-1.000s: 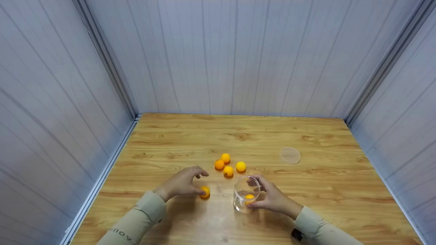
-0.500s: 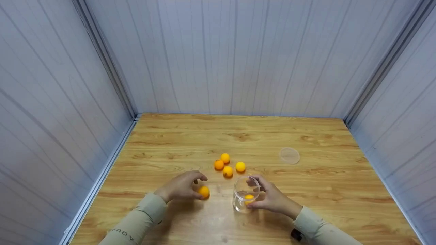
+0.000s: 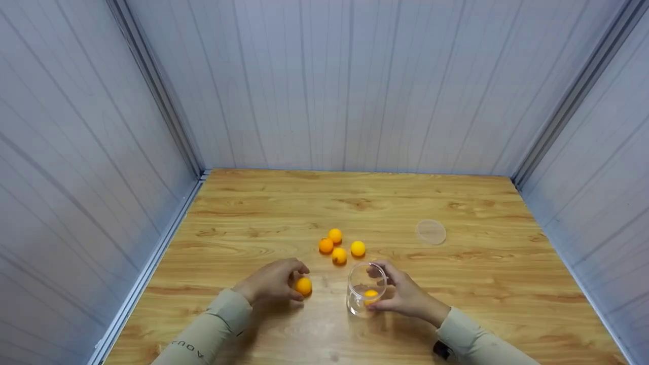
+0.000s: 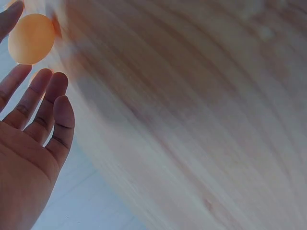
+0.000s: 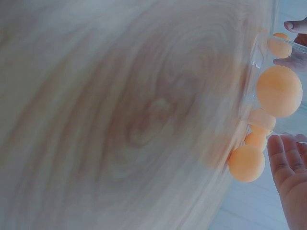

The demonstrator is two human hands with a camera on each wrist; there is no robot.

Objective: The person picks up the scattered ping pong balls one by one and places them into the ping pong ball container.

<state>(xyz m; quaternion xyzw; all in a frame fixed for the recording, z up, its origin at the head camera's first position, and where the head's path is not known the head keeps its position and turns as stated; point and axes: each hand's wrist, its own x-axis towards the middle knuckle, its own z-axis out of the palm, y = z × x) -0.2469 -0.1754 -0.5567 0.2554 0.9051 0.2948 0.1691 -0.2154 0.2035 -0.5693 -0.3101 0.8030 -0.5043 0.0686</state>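
My left hand (image 3: pixel 274 280) is spread around an orange ping-pong ball (image 3: pixel 303 287) on the table, thumb on the near side and fingers on the far side. In the left wrist view that ball (image 4: pixel 31 39) sits between the thumb and the index fingertip; firm contact is not plain. My right hand (image 3: pixel 403 293) holds a clear cylindrical cup (image 3: pixel 355 299) from its right side. The cup stands upright and uncovered, with one orange ball (image 3: pixel 371 297) inside, also seen through its wall in the right wrist view (image 5: pixel 279 91).
Several loose ping-pong balls (image 3: pixel 339 256) lie grouped beyond the hands, one (image 3: pixel 358 248) slightly apart to the right. A translucent round disc (image 3: pixel 431 231), like a lid, lies flat farther right. Pale panel walls (image 3: pixel 324 86) enclose the wooden table (image 3: pixel 253 203) at the back and sides.
My left hand has shifted slightly toward me, and its thumb now lies at the ball's near side instead of over it. The right hand and the cup have stayed put.
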